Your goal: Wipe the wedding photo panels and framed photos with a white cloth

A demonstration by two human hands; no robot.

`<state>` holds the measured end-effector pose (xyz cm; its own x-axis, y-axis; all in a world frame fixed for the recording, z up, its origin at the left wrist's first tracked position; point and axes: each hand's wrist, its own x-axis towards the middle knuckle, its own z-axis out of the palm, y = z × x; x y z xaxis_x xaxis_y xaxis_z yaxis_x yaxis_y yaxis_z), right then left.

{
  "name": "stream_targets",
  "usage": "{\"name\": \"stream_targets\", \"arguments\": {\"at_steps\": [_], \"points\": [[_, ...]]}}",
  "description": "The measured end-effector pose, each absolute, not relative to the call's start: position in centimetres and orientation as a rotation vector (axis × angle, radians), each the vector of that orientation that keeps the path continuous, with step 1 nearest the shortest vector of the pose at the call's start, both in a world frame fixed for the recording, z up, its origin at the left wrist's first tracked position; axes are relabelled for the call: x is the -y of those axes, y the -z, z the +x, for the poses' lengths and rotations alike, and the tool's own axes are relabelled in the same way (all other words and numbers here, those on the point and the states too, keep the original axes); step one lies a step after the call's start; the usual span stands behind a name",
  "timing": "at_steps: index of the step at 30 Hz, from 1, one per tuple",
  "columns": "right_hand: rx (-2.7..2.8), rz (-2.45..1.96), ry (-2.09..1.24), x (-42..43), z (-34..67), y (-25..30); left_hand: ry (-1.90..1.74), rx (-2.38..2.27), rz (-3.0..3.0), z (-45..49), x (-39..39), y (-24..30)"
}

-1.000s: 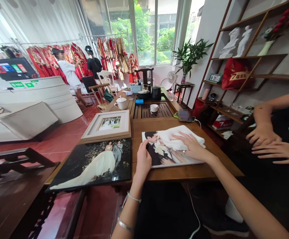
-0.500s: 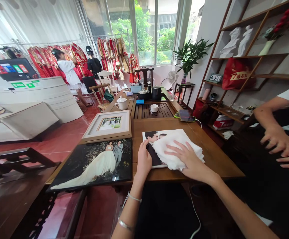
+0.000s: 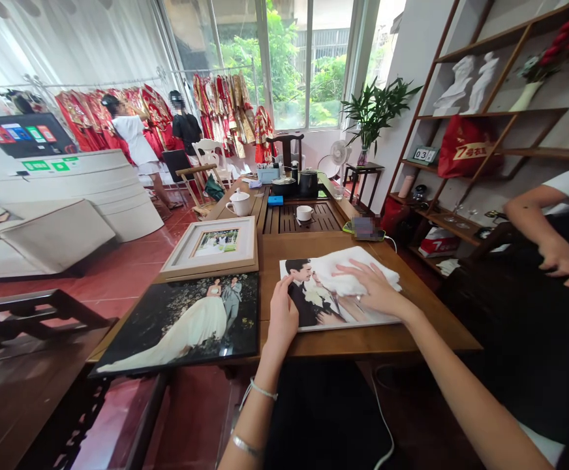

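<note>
A glossy wedding photo panel lies on the wooden table in front of me. My left hand grips its left edge. Over the panel's upper right part lies a crumpled white cloth. My right hand rests flat on this cloth with its fingers spread, pressing it against the photo. The couple in the picture shows left of and below the cloth. To the left is a larger dark photo panel of a couple, its corner past the table edge. Behind it lies a framed photo with a pale wooden frame.
Farther back on the table stand a lidded white cup, a small white cup on a tea tray, and a phone with a cable. A seated person's arm is at the right.
My right hand has slid the cloth up and to the right, baring more of the photo. My left hand stays at the panel's edge. The neighbour's hands have shifted right.
</note>
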<state>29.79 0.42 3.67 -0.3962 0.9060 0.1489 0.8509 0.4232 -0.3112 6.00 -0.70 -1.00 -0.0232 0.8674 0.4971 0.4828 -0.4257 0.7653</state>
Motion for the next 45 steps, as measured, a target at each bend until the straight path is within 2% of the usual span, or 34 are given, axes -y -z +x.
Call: {"name": "stream_targets", "arguments": {"at_steps": [6,11,17,29,34,45], "points": [[2.37,-1.575,-0.285,-2.7,26.7,-4.2,-1.472,-1.382,1.882,6.2,0.8,0.9],[2.529,-1.315,-0.274,3.6,25.6,-4.0,-1.49,-1.394,1.871,6.3,0.8,1.1],[2.591,-1.264,-0.377,8.6,28.6,-4.5,-1.473,-1.426,1.869,6.3,0.8,1.1],[2.418,-1.543,-0.179,-1.7,29.1,-3.4,-1.485,-1.386,1.843,6.1,1.0,0.7],[2.409,-1.584,-0.232,-3.6,27.0,-4.1,-1.464,-1.396,1.833,6.1,1.0,0.7],[2.576,-1.334,-0.339,7.3,28.2,-4.3,-1.48,-1.417,1.826,6.4,1.1,0.8]]}}
